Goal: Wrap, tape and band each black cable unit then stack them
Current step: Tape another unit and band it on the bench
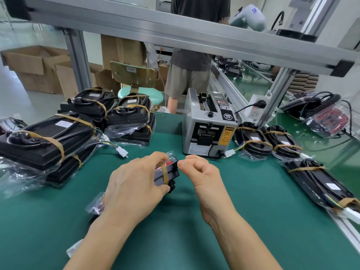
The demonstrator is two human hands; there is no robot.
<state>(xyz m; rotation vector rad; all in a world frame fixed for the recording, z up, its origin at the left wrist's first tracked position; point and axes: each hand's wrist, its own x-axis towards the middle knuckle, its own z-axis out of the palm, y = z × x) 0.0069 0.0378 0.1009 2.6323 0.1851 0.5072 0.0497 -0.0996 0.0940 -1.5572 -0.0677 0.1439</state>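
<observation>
I see my left hand gripping a black cable unit above the green counter, fingers curled over its top and thumb underneath; the unit is in clear wrap with a tan rubber band around it. My right hand sits just beside the unit's right end, thumb and forefinger pinched together; I cannot tell what, if anything, they pinch. Banded units lie stacked at the left, more lie at the right of the grey tape dispenser standing behind my hands. A person stands beyond the counter
</observation>
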